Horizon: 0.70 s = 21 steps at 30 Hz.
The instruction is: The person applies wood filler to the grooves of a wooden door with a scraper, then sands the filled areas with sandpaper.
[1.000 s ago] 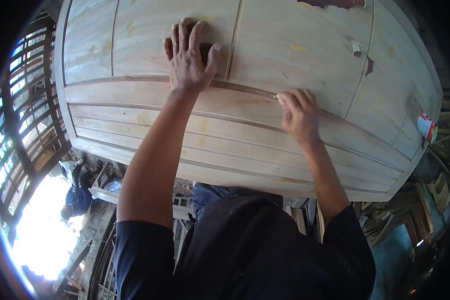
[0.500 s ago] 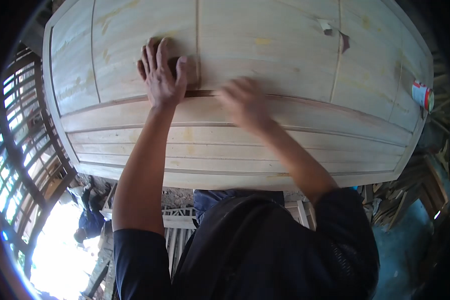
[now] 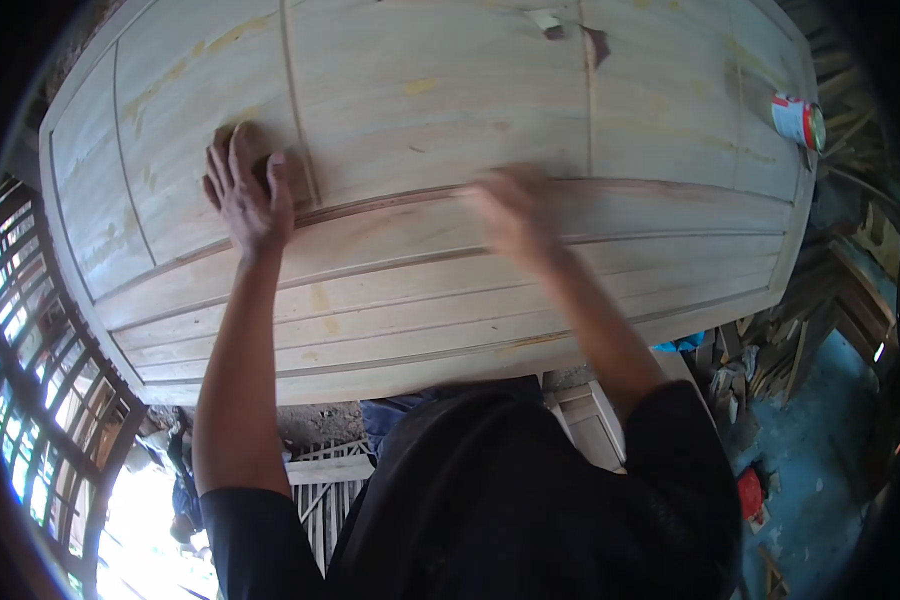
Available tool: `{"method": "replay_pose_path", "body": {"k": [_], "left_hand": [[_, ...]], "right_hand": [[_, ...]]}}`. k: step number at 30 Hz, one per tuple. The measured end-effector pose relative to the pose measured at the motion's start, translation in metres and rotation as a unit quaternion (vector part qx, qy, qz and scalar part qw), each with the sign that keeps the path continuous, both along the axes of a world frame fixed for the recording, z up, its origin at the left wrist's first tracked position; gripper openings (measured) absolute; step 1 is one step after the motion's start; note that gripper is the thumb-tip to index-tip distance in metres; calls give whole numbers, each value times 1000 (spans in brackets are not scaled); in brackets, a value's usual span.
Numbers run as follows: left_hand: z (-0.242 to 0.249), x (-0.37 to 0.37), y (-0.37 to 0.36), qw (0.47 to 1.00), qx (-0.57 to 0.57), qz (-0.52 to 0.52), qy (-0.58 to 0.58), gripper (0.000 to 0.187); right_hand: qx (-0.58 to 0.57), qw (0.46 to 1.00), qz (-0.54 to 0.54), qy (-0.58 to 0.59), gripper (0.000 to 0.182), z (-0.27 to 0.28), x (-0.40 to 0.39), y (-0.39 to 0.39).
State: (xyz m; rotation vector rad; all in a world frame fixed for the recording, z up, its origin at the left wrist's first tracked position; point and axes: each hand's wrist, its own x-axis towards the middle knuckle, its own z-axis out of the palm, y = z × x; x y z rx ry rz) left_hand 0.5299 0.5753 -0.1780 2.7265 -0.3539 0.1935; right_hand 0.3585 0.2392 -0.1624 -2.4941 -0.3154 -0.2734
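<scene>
A large pale wooden panel [image 3: 440, 140] with grooves and yellowish patches lies in front of me. My left hand [image 3: 245, 200] rests palm down on it, fingers extended and thumb spread, just above a raised reddish-brown strip [image 3: 370, 207]. Dark shadow fills the gap by the thumb. On that same strip, farther right, is my right hand [image 3: 518, 218], blurred by motion. Its fingers look curled and pressed together against the wood; whatever they hold, if anything, is hidden.
A red-and-white can [image 3: 798, 121] lies on its side at the panel's right edge. Torn scraps, one white [image 3: 547, 22] and one brown [image 3: 596, 46], lie near the top. Wooden lattice [image 3: 45, 370] stands at left; stacked wood [image 3: 770, 365] and a red object [image 3: 750, 494] are at lower right.
My view has shifted, so the panel and can appear farther left. My right hand has moved right along the strip, away from my left hand, which stays at the same spot on the panel.
</scene>
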Motion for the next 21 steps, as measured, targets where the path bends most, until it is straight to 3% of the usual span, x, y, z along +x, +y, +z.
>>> {"method": "replay_pose_path", "body": {"k": [2,3,6,8,11,13,16,19,21], "left_hand": [[0,0,-2,1000,-4,-8,5,64],[1,0,-2,1000,-6,-10,4,64],[3,0,-5,1000,2,-11,-1,63],[2,-1,-4,1000,6,-6,-13,63],[3,-3,-3,1000,0,-6,-11,62],[4,-2,-5,1000,3,-12,-9,62],[4,-1,-5,1000,12,-7,-7,61],[3,-1,-4,1000,9,-2,-3,61],[6,-1,-5,1000,8,-10,-10,61]], "right_hand": [[-40,995,53,79,31,16,28,53],[-35,998,44,41,32,8,23,40],[-70,997,-14,-15,28,17,-15,-64],[-213,975,-66,-7,38,36,-50,-159],[-238,964,-120,-8,40,31,-66,-173],[-101,991,-84,16,42,23,-43,-94],[-73,997,2,14,49,26,-25,-47],[-124,980,-141,62,55,22,-69,-140],[-138,980,-136,47,54,30,-65,-138]]}}
